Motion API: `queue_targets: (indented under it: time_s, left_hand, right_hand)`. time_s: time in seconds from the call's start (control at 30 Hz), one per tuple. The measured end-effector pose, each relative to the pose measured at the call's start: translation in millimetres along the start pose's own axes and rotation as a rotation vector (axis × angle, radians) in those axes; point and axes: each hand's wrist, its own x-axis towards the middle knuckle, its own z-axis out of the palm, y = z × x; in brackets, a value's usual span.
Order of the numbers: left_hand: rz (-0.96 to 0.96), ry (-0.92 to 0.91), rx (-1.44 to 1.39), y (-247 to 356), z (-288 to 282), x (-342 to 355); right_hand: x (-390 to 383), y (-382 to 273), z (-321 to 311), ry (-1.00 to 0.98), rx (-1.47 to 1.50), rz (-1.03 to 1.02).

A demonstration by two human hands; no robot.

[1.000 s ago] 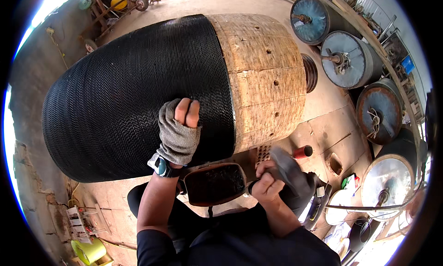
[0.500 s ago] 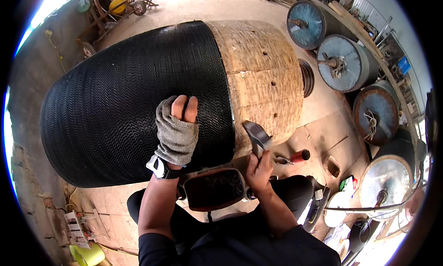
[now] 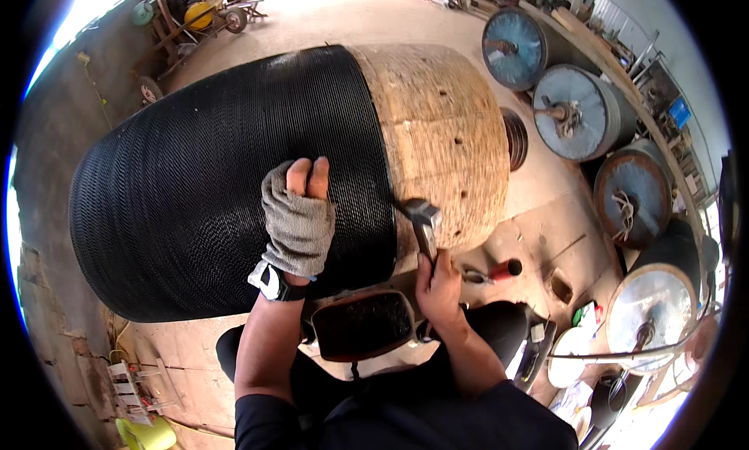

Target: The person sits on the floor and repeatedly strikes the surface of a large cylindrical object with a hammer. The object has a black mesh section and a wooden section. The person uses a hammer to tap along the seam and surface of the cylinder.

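Observation:
A large barrel-shaped drum lies on its side in front of me. Its left part is wrapped in tight rows of black cord [image 3: 203,161], and its right part is bare wood [image 3: 437,130] with small holes. On the front of the cord rests my left hand [image 3: 300,216], in a grey glove with bare fingertips. Its fingers are curled closed, and what they hold, if anything, is hidden. My right hand [image 3: 441,290] grips a hammer [image 3: 425,235] by the handle. The hammer's head is by the border between cord and wood; I cannot tell whether it touches.
Between my knees stands a dark open container [image 3: 363,325]. A red cylinder [image 3: 507,269] is on the floor to the right. Several metal rollers [image 3: 573,111] line the right side. A small rack [image 3: 133,391] stands at lower left, and a wheeled machine [image 3: 211,13] at far left.
The hammer has turned and swung slightly left, its head closer to the cord's edge. My left hand stays almost in place. The whole view has shifted slightly.

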Motion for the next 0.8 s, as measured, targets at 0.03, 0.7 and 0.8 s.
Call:
queue_targets:
  time_s: [0.03,0.7,0.8]
  left_hand:
    - [0.004,0.009,0.012,-1.8,1.9,1.1]
    - [0.026,0.0,0.033,-3.6,3.3,8.9]
    - [-0.012,-0.02,0.006,-2.5,10.2,11.6]
  right_hand:
    - [-0.9,-2.0,-3.7,-0.001,0.044,-0.014]
    - [1.2,-14.1,-21.4,0.093,0.132,-0.008]
    - [2.2,-7.9,-21.1,0.163,0.161,-0.109]
